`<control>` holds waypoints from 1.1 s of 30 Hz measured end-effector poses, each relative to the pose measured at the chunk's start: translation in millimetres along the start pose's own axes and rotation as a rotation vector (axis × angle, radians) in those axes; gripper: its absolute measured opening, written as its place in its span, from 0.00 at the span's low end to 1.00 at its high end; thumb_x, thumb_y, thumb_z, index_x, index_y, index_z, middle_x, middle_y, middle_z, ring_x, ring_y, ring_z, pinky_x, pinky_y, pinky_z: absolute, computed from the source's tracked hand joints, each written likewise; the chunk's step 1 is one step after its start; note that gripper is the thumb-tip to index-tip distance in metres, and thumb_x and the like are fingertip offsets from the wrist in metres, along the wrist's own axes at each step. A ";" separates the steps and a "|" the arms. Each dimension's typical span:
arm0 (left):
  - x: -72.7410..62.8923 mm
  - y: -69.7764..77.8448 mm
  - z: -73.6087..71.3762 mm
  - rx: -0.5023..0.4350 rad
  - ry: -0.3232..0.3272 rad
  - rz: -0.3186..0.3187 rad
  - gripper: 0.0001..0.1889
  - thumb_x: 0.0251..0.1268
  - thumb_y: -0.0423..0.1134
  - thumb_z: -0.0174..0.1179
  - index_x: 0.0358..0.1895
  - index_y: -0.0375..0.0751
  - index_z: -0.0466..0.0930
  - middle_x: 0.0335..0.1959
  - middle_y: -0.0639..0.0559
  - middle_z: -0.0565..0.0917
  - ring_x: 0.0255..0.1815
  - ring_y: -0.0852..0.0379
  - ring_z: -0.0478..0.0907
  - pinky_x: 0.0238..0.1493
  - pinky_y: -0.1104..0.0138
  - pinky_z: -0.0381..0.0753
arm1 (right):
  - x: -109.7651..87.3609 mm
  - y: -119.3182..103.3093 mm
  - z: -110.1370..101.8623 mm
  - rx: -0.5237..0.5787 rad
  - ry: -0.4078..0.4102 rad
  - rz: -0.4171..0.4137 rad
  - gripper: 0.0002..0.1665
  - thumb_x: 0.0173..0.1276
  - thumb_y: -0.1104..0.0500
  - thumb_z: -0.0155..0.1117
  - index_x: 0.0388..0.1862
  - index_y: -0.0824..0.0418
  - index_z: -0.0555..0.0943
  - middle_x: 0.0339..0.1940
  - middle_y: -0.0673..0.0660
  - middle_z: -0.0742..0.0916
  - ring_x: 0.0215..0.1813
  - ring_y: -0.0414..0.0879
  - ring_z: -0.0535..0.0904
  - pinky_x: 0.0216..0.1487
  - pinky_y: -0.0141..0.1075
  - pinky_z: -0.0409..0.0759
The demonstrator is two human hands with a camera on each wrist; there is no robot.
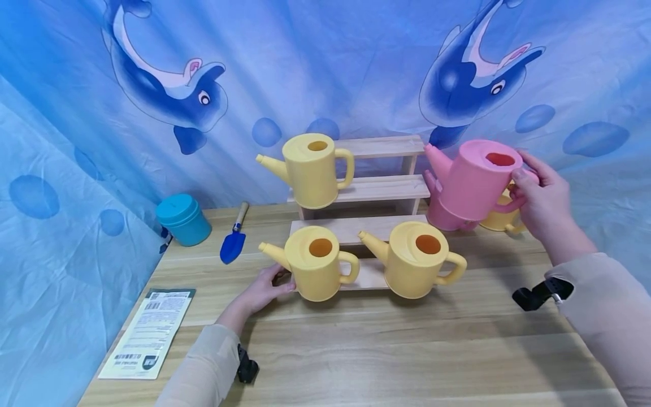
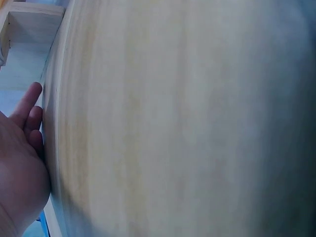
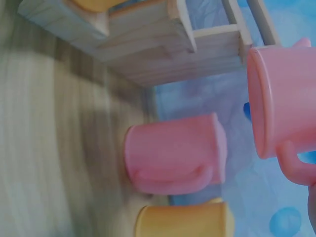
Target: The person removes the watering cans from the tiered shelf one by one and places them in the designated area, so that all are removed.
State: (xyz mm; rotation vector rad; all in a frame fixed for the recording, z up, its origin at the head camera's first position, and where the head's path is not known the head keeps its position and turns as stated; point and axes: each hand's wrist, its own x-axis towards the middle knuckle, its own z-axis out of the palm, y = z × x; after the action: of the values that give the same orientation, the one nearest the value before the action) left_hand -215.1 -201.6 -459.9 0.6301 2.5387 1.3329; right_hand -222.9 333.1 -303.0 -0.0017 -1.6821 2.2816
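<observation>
My right hand (image 1: 549,203) holds a pink watering can (image 1: 475,181) by its handle, lifted off the table. In the right wrist view, a second pink watering can (image 3: 173,153) stands below it, beside a yellow one (image 3: 182,221). My left hand (image 1: 261,291) lies at the lower left end of the wooden tiered stand (image 1: 363,276), close to a yellow watering can (image 1: 317,277); whether it touches the can or stand is unclear. Another yellow can (image 1: 414,271) stands on the lowest tier, and one (image 1: 312,175) sits higher up. The left wrist view shows loosely extended fingers (image 2: 30,101).
A blue lidded canister (image 1: 184,220) and a small blue trowel (image 1: 233,246) with a wooden handle are at the back left. A printed packet (image 1: 150,333) lies at the left of the wooden table (image 1: 376,350). A blue dolphin-print curtain (image 1: 325,68) hangs behind.
</observation>
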 end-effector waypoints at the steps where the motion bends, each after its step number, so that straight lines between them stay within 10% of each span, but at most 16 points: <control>1: -1.0 4.9 -0.8 0.004 -0.005 0.001 0.31 0.63 0.42 0.61 0.68 0.40 0.62 0.63 0.41 0.70 0.66 0.42 0.62 0.65 0.46 0.57 | -1.9 1.6 -3.1 0.000 0.000 0.006 0.37 0.57 0.56 0.68 0.67 0.52 0.69 0.56 0.52 0.73 0.37 0.43 0.72 0.33 0.26 0.79; 7: -8.3 33.6 -5.1 -0.002 -0.031 0.005 0.31 0.64 0.41 0.60 0.67 0.35 0.62 0.63 0.38 0.70 0.65 0.40 0.62 0.64 0.45 0.59 | -10.9 19.6 -19.1 -0.039 0.022 0.025 0.39 0.58 0.56 0.69 0.69 0.52 0.68 0.49 0.52 0.74 0.31 0.42 0.70 0.27 0.27 0.78; 16: -9.1 36.8 -6.7 -0.019 -0.035 -0.009 0.29 0.64 0.40 0.59 0.67 0.37 0.63 0.63 0.38 0.70 0.64 0.40 0.63 0.64 0.45 0.59 | -22.7 57.0 -38.0 -0.180 0.074 0.101 0.40 0.57 0.51 0.69 0.69 0.48 0.67 0.44 0.51 0.73 0.31 0.41 0.70 0.27 0.26 0.78; 33: 0.0 -0.7 0.0 0.004 0.001 -0.046 0.32 0.61 0.48 0.61 0.68 0.45 0.63 0.62 0.44 0.71 0.64 0.44 0.65 0.64 0.47 0.59 | -32.8 96.5 -46.2 -0.716 0.041 0.151 0.41 0.62 0.35 0.57 0.73 0.38 0.57 0.52 0.48 0.72 0.50 0.41 0.66 0.38 0.22 0.76</control>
State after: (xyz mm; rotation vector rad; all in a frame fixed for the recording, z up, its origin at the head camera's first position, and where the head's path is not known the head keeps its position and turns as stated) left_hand -215.3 -202.0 -460.5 0.5687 2.5410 1.3142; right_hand -206.7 342.6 -413.3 -0.3354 -2.4385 1.6264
